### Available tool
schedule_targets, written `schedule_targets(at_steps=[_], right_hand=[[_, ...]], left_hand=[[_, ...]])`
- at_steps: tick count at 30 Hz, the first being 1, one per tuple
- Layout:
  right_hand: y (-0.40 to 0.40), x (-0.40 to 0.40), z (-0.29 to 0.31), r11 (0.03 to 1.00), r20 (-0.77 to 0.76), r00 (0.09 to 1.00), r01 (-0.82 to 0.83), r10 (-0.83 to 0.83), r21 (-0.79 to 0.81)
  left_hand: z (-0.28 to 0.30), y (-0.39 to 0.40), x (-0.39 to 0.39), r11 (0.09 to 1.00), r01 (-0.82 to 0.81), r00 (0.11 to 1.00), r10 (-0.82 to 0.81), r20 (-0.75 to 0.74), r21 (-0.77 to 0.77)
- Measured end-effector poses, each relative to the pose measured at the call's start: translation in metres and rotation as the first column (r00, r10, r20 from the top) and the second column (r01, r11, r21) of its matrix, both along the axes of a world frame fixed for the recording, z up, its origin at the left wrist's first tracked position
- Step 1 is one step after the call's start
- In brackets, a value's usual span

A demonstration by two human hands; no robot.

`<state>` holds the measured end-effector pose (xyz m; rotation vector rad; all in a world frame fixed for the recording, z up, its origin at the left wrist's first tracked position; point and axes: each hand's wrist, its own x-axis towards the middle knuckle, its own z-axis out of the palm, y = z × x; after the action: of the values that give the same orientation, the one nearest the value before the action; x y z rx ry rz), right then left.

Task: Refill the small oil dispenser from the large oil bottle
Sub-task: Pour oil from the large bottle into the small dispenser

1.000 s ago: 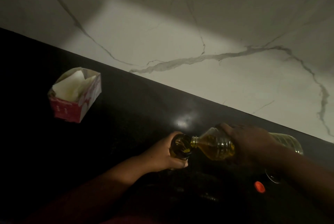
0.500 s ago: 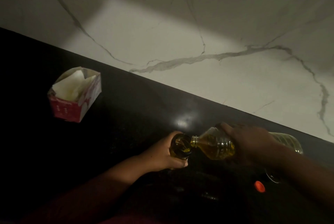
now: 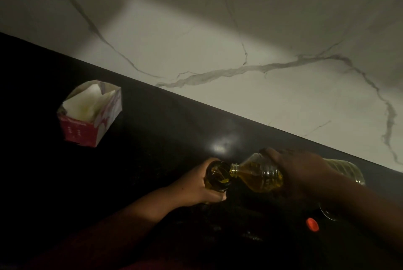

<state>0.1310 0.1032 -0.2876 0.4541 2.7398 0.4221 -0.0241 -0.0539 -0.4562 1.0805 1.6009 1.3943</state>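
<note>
- Tissue box sits far left on the dark counter, open-topped with white sheets showing, well apart from the work and no part of the pour.
- Left hand comes next, wrapped around the small oil dispenser from its left and near side; thumb and fingers are closed on the body, and the open mouth faces up toward the camera with golden oil visible inside. Whether its base rests on the counter is hidden by the hand.
- Mouth meets mouth just right of that: the neck of the large oil bottle lies at or just over the dispenser's right rim. This is the relation the pour turns on, and I cannot tell whether the two rims touch.
- Long axis of the large bottle runs nearly level, left to right, neck at the left and base away at the right near the wall; oil pools in the lower side of the shoulder and neck.
- Right hand grips over the top of the bottle's middle, fingers curled down around it, forearm running off toward the lower right. It is the hand that sets the tilt, while the left only steadies.
- Orange cap lies loose on the counter below the right forearm, near but clear of both bottles.
- Judging by the level in the dispenser, filling looks well along; easing the bottle's base down would slow the flow.
</note>
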Motion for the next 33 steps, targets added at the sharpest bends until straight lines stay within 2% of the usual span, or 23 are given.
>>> schedule_targets(at_steps=[33], right_hand=[[-0.0019,0.0005,0.0011,1.000,0.007,1.000,-0.006,0.006,0.030]], left_hand=[[0.0018,-0.0018,-0.0007,0.999,0.023,1.000,-0.023,0.001,-0.042]])
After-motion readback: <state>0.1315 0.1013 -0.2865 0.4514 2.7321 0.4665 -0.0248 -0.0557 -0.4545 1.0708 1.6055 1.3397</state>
